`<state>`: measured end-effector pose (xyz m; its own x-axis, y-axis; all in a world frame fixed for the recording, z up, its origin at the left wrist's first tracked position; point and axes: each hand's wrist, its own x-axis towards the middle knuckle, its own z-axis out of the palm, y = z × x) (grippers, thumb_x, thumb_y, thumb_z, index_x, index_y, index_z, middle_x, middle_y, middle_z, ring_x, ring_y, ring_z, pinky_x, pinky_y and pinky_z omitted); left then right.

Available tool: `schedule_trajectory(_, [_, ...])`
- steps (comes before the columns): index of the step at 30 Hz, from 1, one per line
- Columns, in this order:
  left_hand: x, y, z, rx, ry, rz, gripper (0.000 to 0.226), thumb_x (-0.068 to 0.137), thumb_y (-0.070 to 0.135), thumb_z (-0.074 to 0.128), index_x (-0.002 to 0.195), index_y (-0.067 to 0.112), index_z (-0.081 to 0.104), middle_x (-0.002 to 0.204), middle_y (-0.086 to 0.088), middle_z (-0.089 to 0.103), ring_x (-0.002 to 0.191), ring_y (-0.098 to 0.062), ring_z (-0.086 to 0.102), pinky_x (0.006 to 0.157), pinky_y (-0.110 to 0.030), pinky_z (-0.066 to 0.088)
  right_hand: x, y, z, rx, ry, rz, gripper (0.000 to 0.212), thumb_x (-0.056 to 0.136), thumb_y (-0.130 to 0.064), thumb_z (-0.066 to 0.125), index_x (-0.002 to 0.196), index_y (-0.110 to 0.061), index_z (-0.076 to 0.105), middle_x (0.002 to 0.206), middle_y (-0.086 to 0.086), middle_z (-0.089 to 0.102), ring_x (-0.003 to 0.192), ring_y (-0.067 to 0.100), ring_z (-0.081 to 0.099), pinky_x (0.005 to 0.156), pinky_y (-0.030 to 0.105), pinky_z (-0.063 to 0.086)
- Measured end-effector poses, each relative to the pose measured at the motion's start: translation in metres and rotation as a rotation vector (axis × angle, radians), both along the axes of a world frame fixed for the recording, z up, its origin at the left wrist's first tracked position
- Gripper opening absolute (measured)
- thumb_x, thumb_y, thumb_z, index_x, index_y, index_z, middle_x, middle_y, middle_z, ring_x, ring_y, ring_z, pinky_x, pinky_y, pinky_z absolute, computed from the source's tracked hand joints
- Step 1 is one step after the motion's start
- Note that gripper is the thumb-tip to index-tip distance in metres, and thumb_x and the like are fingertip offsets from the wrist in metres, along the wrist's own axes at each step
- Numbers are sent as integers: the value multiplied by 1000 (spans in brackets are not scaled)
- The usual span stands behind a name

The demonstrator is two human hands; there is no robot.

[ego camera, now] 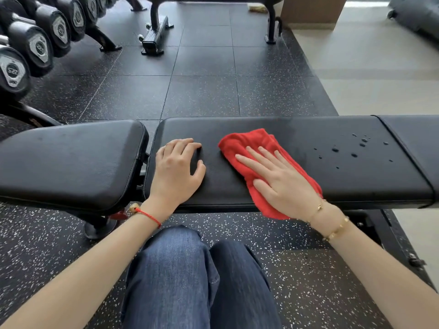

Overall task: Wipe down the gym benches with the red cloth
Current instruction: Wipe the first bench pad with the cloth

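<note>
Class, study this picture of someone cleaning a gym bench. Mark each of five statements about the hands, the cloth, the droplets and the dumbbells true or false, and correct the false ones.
1. The right hand presses flat on the red cloth. True.
2. The left hand holds a spray bottle. False: it holds nothing and rests on the bench pad.
3. Water droplets lie on the pad to the right of the cloth. True.
4. The cloth lies on the smaller seat pad at the left. False: it lies on the long pad, its near end hanging over the front edge.
5. Dumbbells sit on a rack at the upper left. True.
</note>
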<state>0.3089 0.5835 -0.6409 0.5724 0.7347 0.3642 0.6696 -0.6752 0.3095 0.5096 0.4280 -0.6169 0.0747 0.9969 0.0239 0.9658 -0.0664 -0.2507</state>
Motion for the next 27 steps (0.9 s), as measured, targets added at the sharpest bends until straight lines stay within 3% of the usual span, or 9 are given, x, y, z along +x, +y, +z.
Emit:
schedule_trajectory(4, [1,-1,1,0,8,2,43,87,35,48,124,18,63,133,0,60,130,-24,48,112,-42,32,39,39,3,-25,27,-162,58,97,-24,36,150,-40,20,162,-6,12,150,20,7,122,42,1])
schedule_trajectory(8, [1,-2,1,-4,3,2,41,87,34,49,122,18,63,132,0,61,130,-24,49,111,-42,32,31,87,5,-51,-5,-292,56,98,-27,32,152,-35,17,163,0,6,150,26,4,121,46,-2])
schedule_trajectory(17, [0,-1,2,-7,-6,-11,42,86,34,51,122,16,64,131,0,61,128,-24,50,110,-43,34,-42,12,-1,34,-46,33,62,91,-32,31,151,-40,19,161,-9,14,150,17,8,122,38,2])
schedule_trajectory(21, [-1,0,2,-8,-15,-15,41,86,33,52,122,18,64,131,1,61,128,-23,50,110,-42,34,7,6,0,26,-1,-103,60,92,-28,33,150,-39,23,160,-8,17,149,17,12,122,37,3])
schedule_trajectory(27, [0,-3,3,-20,-30,-10,40,86,31,52,122,18,64,130,1,61,129,-22,50,110,-43,34,43,75,4,-24,-24,-360,55,99,-27,32,152,-32,19,162,2,9,149,27,8,121,46,1])
